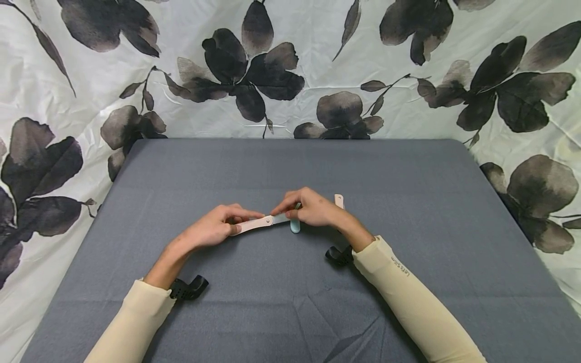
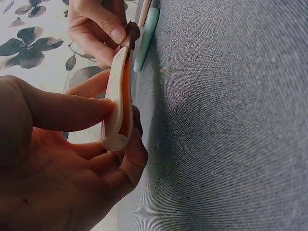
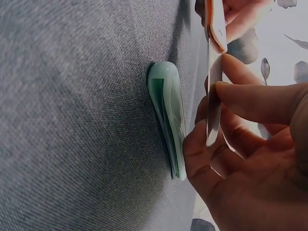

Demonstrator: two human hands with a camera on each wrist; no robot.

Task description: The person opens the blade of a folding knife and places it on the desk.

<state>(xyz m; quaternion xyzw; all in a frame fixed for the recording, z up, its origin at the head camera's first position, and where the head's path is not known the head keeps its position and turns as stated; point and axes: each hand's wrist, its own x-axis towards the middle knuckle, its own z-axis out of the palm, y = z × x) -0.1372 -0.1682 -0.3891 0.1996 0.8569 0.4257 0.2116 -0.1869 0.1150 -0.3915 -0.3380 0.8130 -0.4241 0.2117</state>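
Note:
Between the hands, a pale pink folding razor is unfolded and raised slightly off the grey cloth. My left hand grips its pink handle, thumb on one face and fingers on the other. At the other end, my right hand pinches the flat metal blade between thumb and fingers. Below the right hand lies a mint green folding razor, folded up on the cloth. Farther right, a second pale pink razor shows only in part, with the right hand and wrist in front of it.
A grey cloth with creases near its front covers the table. Behind it and at both sides hangs a white curtain with dark flowers. Black wrist cameras sit at both cream sleeves.

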